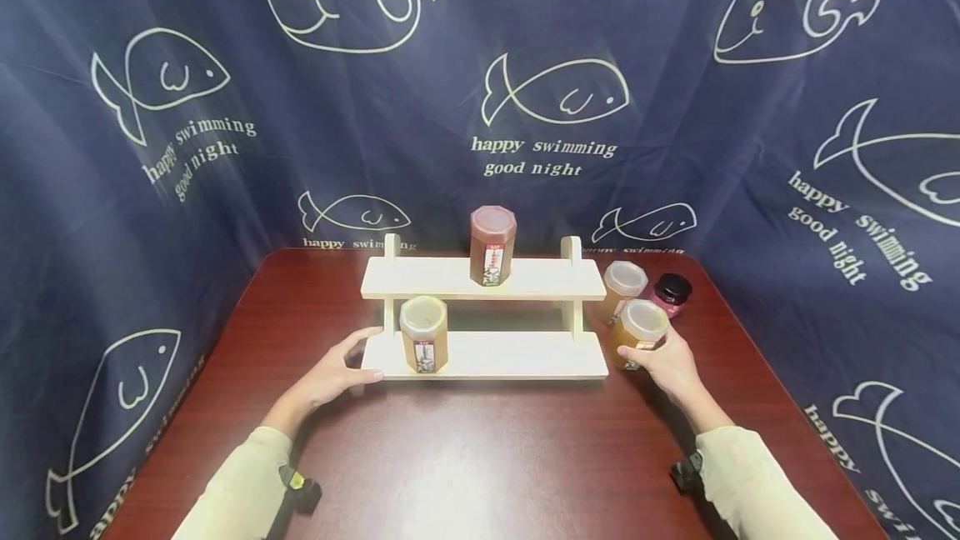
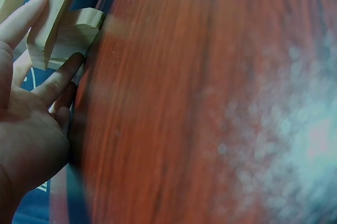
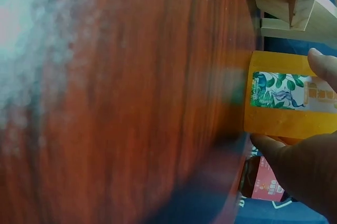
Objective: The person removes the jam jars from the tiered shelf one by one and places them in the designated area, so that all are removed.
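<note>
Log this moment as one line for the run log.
left hand: touches wooden shelf left end | right hand: grips orange jar on table | shelf: two jars

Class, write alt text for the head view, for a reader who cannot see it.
A person's right hand grips an orange jar on a dark wooden table, while the left hand touches the lower board of a two-tier wooden shelf holding two jars.

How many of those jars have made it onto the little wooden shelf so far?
Two are on the wooden shelf: a dark red jar on the upper tier and an amber jar on the lower. The right hand grips a third, orange jar on the table; the left hand touches the shelf's end. A pale-lidded jar and a black-lidded jar wait beside it.
</note>
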A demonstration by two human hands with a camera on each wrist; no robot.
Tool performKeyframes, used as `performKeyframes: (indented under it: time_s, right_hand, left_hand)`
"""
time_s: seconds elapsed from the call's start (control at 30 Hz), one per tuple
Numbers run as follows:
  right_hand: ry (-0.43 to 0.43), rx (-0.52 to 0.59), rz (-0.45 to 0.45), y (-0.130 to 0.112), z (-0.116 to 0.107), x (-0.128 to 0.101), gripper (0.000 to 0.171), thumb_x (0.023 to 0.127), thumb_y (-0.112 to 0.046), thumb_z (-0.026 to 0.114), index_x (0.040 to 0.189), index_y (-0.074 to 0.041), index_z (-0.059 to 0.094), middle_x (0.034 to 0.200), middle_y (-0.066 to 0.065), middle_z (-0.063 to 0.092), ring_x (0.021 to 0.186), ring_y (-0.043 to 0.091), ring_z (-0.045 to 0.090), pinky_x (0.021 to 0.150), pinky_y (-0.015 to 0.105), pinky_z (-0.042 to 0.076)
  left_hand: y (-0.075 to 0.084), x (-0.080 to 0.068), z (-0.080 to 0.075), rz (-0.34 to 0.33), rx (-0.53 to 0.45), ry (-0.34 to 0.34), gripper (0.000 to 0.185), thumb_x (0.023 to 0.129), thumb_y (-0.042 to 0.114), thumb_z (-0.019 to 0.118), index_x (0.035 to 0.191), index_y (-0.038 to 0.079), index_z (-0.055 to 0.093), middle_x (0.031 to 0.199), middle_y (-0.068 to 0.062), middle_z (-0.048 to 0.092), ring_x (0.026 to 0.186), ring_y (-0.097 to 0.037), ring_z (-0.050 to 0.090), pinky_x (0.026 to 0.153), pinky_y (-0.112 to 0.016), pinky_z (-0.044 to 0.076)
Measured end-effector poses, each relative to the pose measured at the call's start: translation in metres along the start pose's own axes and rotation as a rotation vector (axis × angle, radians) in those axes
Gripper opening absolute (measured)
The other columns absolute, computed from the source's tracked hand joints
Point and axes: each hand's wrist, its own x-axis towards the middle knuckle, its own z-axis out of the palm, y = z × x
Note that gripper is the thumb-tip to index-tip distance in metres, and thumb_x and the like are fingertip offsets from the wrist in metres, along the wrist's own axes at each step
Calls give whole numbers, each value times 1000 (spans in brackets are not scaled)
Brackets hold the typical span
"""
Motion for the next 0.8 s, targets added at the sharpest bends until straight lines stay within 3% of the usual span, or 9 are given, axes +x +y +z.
performKeyframes:
  time_s: [0.13,0.3,0.47,0.53,0.6,0.7,0.8]
  right_hand:
    - [-8,17,4,1,1,1,76,78,-17,87,139,2,47,123,27,61,109,34,55,91,41,41]
    - [-22,68,8,-1,1,-1,83,79,-15,87,145,3,40,128,26,57,109,29,52,88,30,41]
    - [12,179,-26,-19,-8,-2,101,79,-6,85,157,1,21,147,27,44,126,34,46,97,19,35]
    - [41,198,-59,-31,-14,0,106,78,-4,85,159,-1,16,153,26,39,135,36,41,107,22,32]
    - [60,208,-99,-46,-19,2,107,78,-2,85,160,-3,16,156,24,37,139,39,39,113,32,32]
    - [68,196,-152,-68,-23,5,106,77,-2,85,160,-7,20,156,20,38,138,41,41,113,45,34]
    - [61,185,-204,-88,-22,6,103,76,-2,86,160,-9,25,155,17,40,138,40,42,113,35,34]
  left_hand:
    - [2,-1,0,2,8,6,82,83,14,82,153,11,39,143,-31,49,115,-37,56,72,-42,55]
    - [4,-1,1,-1,1,5,83,83,13,82,153,10,38,142,-31,50,111,-34,58,71,-43,55]
    - [2,1,1,4,7,-1,82,83,13,82,153,10,38,142,-30,50,116,-34,57,75,-41,55]
    - [2,1,1,0,6,3,82,83,14,82,153,11,39,143,-31,49,118,-37,56,75,-42,55]
    - [2,0,0,-6,9,8,82,83,15,83,152,12,40,144,-31,48,120,-39,55,75,-42,56]
    - [2,0,0,-11,1,14,82,83,14,83,152,12,40,144,-32,47,120,-41,55,74,-42,56]
    - [2,0,1,-8,-19,8,83,83,13,82,153,10,38,144,-33,47,116,-39,56,72,-43,56]
